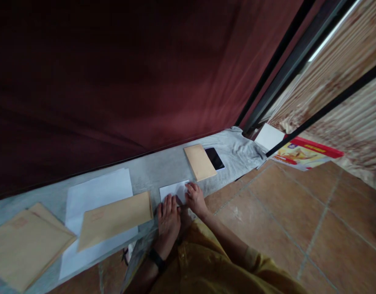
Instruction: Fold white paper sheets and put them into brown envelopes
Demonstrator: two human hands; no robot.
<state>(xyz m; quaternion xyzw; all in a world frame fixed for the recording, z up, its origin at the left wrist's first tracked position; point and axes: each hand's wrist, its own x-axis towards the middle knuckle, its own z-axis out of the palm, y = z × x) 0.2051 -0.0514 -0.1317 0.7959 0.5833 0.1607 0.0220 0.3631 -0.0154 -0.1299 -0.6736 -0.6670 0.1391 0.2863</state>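
My left hand lies flat with fingers stretched on the near edge of a folded white paper on a grey cloth. My right hand presses its fingertips on the paper's right side, fingers bent but apart. Neither hand grips anything. A dark band is on my left wrist.
A brown envelope lies on white sheets at the left, more brown envelopes further left. A small tan envelope and a black phone lie beyond the paper. A red curtain hangs behind. Tiled floor is at the right, with a colourful box.
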